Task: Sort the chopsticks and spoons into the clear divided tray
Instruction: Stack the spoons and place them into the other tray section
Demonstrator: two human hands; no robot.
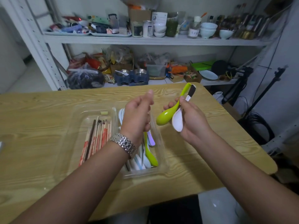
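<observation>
The fingers [182, 101] of the right hand [192, 120] were pinching two spoons together at the handles: a green spoon [165, 117] and a white spoon [178, 120] with a dark handle end. Both bowls pointed toward the left hand [137, 113], and both handles pointed up and away. The pair was in the air above the bench [40, 118], just beside the right wall of the tray [77, 110].

The left hand hung over the right compartment with the thumb up and its fingers [146, 125] loosely curled. Whether they held something I cannot tell, because the back of the hand hid the palm side.

In the clear tray the chopsticks [98, 136] lay in the left compartment. The other spoons [149, 154] lay in the right one, partly under the left wrist.

The two spoons looked like plastic — probably light and stiff, with a smooth surface. I judge that, held as a pair, they could slide against each other. A firmer hold would be at the neck, where the handle meets the bowl. The thin tray was probably light too, so spoons dropped in carelessly might push it along the bench.
</observation>
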